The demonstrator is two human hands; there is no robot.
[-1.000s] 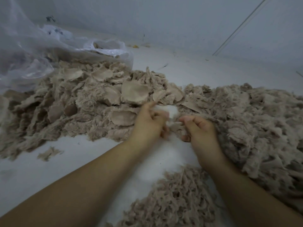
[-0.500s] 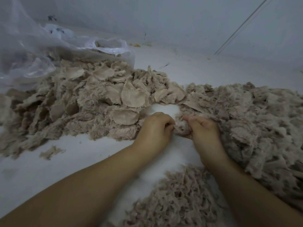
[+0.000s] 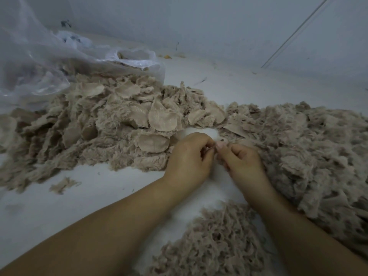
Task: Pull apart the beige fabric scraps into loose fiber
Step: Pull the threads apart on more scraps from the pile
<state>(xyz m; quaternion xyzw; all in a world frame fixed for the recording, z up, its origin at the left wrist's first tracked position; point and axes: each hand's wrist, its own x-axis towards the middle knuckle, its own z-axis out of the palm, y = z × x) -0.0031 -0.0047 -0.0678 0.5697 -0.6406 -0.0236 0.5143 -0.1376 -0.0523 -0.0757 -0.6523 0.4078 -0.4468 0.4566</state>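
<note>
Broadly, a ragged heap of beige woven fabric scraps (image 3: 111, 124) sprawls left to right across the white floor (image 3: 49, 212), fluffy shredded beige fiber (image 3: 211, 244) lies nearer, and the left hand (image 3: 189, 158) and right hand (image 3: 242, 160), now closer together, pinch one small frayed scrap (image 3: 214, 148) between them.

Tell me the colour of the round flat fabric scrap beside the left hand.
Beige, with a fine woven texture; head view.
</note>
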